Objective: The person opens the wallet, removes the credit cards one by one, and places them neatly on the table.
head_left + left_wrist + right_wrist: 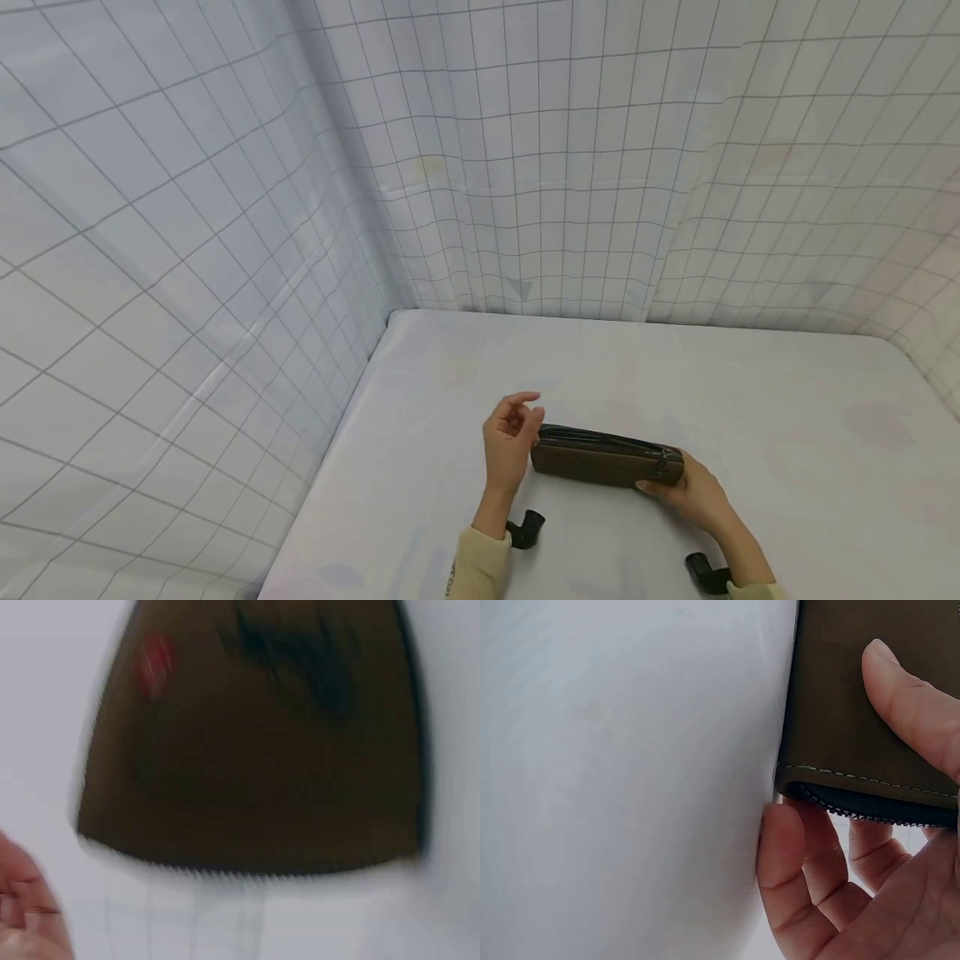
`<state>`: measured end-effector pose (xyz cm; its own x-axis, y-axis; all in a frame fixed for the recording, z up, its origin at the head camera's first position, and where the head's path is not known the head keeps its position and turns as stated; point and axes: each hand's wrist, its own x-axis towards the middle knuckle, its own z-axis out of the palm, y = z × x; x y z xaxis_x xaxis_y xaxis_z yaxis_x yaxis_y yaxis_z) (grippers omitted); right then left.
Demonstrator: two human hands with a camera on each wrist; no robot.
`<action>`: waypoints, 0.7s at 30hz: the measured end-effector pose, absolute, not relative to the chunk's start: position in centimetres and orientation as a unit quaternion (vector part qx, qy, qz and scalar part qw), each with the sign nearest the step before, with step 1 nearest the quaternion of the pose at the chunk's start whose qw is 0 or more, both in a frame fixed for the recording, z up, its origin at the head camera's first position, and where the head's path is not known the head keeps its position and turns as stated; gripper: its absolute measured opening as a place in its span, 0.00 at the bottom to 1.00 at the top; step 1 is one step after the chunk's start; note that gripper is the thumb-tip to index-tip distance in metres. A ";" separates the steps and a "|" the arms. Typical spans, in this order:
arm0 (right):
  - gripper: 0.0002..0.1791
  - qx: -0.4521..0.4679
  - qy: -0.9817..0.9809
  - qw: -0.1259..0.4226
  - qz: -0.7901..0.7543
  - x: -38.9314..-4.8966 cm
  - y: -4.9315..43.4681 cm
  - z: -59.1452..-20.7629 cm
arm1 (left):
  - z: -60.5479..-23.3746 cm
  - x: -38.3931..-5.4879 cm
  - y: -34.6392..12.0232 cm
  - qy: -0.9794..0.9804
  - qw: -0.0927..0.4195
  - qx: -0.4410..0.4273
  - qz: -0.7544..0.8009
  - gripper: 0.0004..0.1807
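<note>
A dark brown zippered case (600, 463) with pale stitching stands on its long side on the white table, its toothed zip edge facing up. My right hand (693, 493) grips the case's right end, the thumb on the near face and the other fingers around the end and behind. By the left end, my left hand (510, 433) is raised with fingers loosely bent and nothing visible in them. Blurred in the left wrist view, the case (247, 772) bears a red mark and a dark figure, and the left fingers (30, 892) appear apart from it.
White grid-lined sheets (540, 167) hang behind and at the sides of the white table (420, 417). A black wrist mount (527, 529) sits on the left wrist, and another black mount (705, 573) on the right.
</note>
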<state>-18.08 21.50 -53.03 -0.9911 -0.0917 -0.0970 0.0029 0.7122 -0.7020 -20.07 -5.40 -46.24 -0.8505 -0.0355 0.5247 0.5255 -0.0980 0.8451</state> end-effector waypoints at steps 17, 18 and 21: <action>0.40 -0.008 0.919 0.070 -0.388 -18.4 21.6 -53.4 | -53.2 -22.9 -7.9 -0.739 -0.132 -0.193 -0.631 0.41; 0.40 -0.006 0.919 0.070 -0.389 -18.4 21.6 -53.4 | -53.6 -23.0 -7.8 -0.744 -0.134 -0.194 -0.625 0.40; 0.39 -0.010 0.920 0.069 -0.386 -18.5 21.6 -53.4 | -54.5 -23.3 -7.7 -0.774 -0.142 -0.167 -0.594 0.39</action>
